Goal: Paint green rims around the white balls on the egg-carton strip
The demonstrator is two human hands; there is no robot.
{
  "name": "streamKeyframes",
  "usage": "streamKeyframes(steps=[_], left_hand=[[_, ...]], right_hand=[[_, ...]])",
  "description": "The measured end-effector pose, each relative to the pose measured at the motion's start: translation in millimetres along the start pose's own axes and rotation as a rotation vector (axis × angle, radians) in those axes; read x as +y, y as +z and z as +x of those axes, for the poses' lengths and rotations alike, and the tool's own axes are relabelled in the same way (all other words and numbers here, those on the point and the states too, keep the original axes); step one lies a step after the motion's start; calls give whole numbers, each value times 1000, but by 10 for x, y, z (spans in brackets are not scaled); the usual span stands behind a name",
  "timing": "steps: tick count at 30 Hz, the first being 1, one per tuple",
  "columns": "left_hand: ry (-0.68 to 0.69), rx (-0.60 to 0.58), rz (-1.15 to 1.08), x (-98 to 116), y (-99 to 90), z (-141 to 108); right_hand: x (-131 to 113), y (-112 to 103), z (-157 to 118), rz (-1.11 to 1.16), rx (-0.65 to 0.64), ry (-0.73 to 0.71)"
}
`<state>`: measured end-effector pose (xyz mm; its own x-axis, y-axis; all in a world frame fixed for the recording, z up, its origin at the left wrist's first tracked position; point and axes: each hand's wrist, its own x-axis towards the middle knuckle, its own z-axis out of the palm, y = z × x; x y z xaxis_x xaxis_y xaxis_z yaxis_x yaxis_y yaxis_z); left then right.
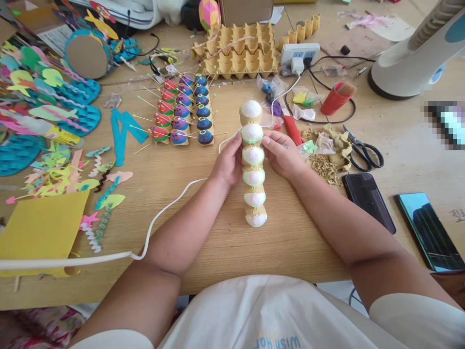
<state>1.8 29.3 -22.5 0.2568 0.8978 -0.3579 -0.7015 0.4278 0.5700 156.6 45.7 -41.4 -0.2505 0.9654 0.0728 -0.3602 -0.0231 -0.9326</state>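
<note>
A strip of egg-carton cups (253,165) lies lengthwise on the wooden table (181,194), its domes painted white, several ringed in green. My left hand (228,162) presses against the strip's left side near its upper half. On the opposite side my right hand (281,155) grips the strip at the same height. A small green piece (310,146) lies just right of my right hand. Whether either hand also holds a tool is hidden.
Rows of painted cups with sticks (181,114) stand behind the left hand. Plain egg trays (238,53) sit further back. Scissors (361,150), a red cup (336,98), two phones (368,196) and a fan base (407,58) are right. Paper cut-outs (47,111) and a yellow sheet (39,232) fill the left. A white cable (156,218) crosses.
</note>
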Motion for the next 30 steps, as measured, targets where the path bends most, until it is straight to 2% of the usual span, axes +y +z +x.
streamKeyframes(steps=[5,11,15,19,24,30], left_hand=[[91,4,86,-1,26,-9],[10,18,20,-13,39,-17],[96,-24,90,-18,55,-34],[137,-74,94,-26,45,-40],[196,-125,111,-36,26,-42],[205,-170,152,-58,1,-47]], right_hand=[[-23,-30,3,-222,28,-127],[-25,-46,13,-268,20,-163],[-26,-43,10,-259,28,-157],[5,-50,7,-156,11,-100],[1,-69,6,42,-96,70],[-8,-26,-7,139,-55,134]])
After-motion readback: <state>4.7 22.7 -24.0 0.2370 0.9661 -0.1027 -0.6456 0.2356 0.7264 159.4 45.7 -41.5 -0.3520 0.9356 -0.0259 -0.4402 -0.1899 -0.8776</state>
